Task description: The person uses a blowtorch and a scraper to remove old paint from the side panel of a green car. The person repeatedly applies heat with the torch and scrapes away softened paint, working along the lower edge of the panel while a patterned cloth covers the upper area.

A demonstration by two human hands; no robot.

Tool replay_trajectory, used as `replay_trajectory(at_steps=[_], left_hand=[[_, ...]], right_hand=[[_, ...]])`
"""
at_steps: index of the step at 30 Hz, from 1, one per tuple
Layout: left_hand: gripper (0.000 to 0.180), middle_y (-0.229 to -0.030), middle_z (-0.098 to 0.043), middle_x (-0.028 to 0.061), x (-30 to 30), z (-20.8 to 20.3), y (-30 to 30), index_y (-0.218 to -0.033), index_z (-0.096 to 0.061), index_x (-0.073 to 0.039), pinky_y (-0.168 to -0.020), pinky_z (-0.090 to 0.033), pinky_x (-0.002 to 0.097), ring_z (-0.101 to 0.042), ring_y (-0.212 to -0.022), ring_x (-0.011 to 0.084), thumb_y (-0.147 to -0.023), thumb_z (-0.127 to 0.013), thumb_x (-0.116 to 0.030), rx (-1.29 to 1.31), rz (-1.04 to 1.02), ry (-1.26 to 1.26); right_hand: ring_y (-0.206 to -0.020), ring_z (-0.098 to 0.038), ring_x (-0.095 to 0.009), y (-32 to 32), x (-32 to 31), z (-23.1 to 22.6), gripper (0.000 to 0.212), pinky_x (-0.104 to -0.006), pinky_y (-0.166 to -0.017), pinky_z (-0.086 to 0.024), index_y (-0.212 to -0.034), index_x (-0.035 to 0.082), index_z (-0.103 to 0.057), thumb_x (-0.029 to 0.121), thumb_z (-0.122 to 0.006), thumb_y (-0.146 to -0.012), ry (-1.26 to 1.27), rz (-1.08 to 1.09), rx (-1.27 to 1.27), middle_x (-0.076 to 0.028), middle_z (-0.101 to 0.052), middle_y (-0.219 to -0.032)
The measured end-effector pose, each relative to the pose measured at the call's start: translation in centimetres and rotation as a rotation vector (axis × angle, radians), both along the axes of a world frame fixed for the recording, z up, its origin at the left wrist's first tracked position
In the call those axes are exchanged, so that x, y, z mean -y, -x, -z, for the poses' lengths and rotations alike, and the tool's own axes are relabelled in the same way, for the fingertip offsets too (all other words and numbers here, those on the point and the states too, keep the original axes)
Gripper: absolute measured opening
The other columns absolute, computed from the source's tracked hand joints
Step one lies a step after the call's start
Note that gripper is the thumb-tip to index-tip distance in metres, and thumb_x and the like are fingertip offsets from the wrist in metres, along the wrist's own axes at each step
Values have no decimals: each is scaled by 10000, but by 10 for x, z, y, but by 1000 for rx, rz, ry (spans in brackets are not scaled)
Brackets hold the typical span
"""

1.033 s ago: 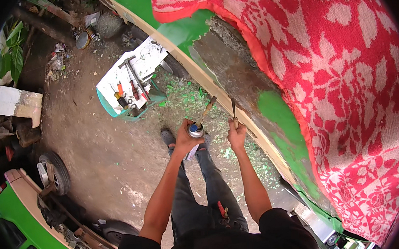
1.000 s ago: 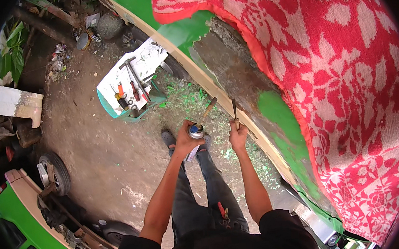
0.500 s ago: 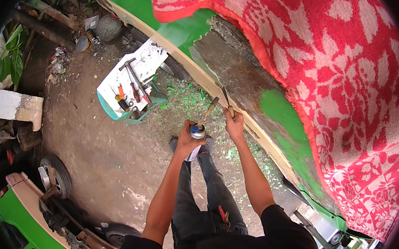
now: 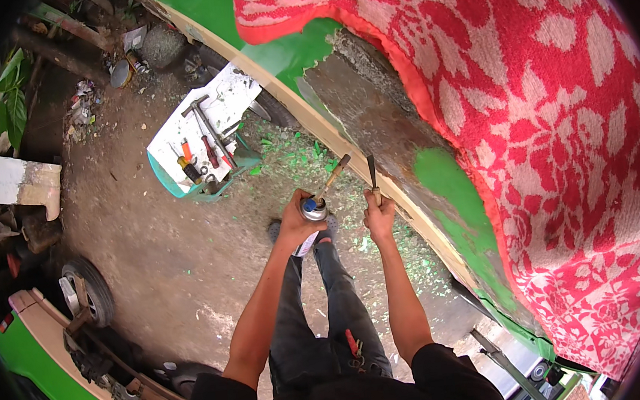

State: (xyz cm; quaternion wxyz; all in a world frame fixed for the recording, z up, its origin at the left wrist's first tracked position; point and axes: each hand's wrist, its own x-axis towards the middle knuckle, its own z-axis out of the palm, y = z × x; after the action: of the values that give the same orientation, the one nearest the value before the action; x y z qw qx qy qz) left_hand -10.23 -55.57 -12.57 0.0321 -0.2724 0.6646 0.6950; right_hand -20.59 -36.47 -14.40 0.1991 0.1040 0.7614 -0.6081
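The left hand (image 4: 297, 220) is wrapped around a torch (image 4: 315, 209), a rounded metal canister with a slim nozzle; the right hand (image 4: 379, 218) grips the short handle of a scraper (image 4: 372, 172), whose flat, dark blade flares toward the tip. The torch's nozzle slants out from its grip toward 1 o'clock, while the blade points to 12, over the panel's edge; whether it touches is unclear. At 1 o'clock the panel (image 4: 373, 117) is rough, grey-brown and bare, with glossy green paint around it. A plush red-and-pink blanket (image 4: 541, 145) covers much of it toward 2 o'clock. At 10, a hammer (image 4: 207, 126) lies on white paper (image 4: 172, 133); curled green flakes (image 4: 278, 141) litter the dirt toward 11.
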Motion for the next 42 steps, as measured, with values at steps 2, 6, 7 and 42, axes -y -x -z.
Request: replay_trajectory(at_steps=[2, 6, 7, 42], left_hand=[[599, -896, -582, 34, 0, 0, -1, -1012, -480, -63, -790, -460, 302, -564, -853, 132, -524, -828, -81, 0, -4, -43], [597, -901, -579, 32, 2, 3, 2, -1016, -485, -61, -799, -457, 299, -561, -856, 132, -525, -825, -74, 6, -13, 12], [597, -903, -577, 32, 2, 3, 3, -1017, -487, -61, -801, -456, 298, -561, -856, 131, -524, -824, -72, 11, -21, 6], [624, -920, -627, 90, 3, -4, 5, -1040, -494, -50, -811, -478, 312, -600, -854, 196, -511, -821, -99, 39, -68, 82]], right_hand=[[-348, -305, -53, -2, -1, -8, 372, -261, -312, -223, -666, 138, -405, 235, -649, -929, 57, 37, 100, 67, -348, -492], [-349, -301, -53, 1, -4, -19, 380, -259, -313, -224, -663, 142, -393, 242, -641, -933, 149, 23, 169, 66, -348, -495], [-348, -299, -53, 3, -4, -20, 380, -259, -313, -224, -663, 143, -392, 244, -639, -934, 116, 9, 166, 66, -347, -494], [-353, -305, -59, 10, 27, -20, 384, -261, -318, -234, -663, 148, -400, 248, -660, -927, 26, 79, 254, 59, -345, -484]])
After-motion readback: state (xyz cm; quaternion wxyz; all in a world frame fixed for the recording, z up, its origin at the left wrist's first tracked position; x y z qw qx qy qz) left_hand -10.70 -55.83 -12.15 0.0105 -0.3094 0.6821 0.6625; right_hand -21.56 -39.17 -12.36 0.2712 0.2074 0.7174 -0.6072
